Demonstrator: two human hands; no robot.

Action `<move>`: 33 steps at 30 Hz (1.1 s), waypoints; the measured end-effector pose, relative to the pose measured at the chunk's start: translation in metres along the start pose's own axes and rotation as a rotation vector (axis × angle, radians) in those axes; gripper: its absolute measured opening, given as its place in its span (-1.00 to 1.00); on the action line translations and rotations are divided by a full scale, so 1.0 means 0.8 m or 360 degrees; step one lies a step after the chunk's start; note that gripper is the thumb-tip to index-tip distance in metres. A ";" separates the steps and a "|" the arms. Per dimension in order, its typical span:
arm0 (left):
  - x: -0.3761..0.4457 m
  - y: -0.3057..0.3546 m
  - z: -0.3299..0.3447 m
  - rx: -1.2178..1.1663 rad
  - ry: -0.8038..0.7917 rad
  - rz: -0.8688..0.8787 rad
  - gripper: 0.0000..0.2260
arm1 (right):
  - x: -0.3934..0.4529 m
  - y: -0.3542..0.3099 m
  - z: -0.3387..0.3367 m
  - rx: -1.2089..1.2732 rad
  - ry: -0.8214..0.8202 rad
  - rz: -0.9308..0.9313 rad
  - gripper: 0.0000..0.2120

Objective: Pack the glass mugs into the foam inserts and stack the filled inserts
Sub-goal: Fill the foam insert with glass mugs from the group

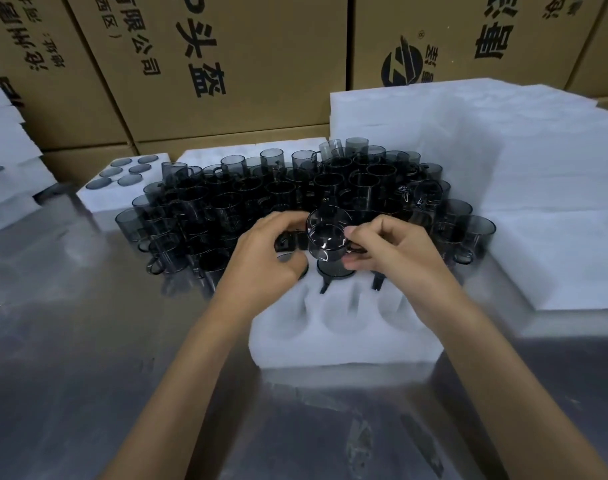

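The right hand (392, 251) pinches a smoky grey glass mug (326, 233) by its handle; the left hand (264, 258), fingers curled, grips another mug, over the white foam insert (344, 337).

Right hand (382, 251) pinching handle of smoky glass mug (326, 235) above foam insert (344, 337); left hand (268, 258) curled over insert's far-left cavity; loose mugs (261, 195) behind.

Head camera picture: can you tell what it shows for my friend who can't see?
Two bare hands work over a white foam insert on a shiny metal table: the right hand holds a smoky dark glass mug by its handle, the left hand is beside it. Behind are many more dark mugs, white foam and brown cardboard boxes.
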State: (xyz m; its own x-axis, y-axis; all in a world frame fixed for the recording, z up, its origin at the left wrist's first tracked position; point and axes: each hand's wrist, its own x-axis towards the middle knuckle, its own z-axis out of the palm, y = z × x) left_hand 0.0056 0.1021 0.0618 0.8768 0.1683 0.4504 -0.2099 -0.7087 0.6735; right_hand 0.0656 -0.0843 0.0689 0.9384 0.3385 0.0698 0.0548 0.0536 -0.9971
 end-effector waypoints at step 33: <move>-0.026 0.010 -0.062 0.0161 -0.0797 -0.0449 -0.40 | -0.016 0.027 0.028 -0.0501 -0.0560 -0.0302 -0.59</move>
State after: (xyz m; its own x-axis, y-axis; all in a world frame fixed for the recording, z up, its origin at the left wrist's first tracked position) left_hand -0.0360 0.1263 0.0868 0.9957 0.0330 -0.0865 0.0820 -0.7496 0.6568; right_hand 0.0474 -0.0667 0.0475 0.7332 0.6489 0.2032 0.3643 -0.1224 -0.9232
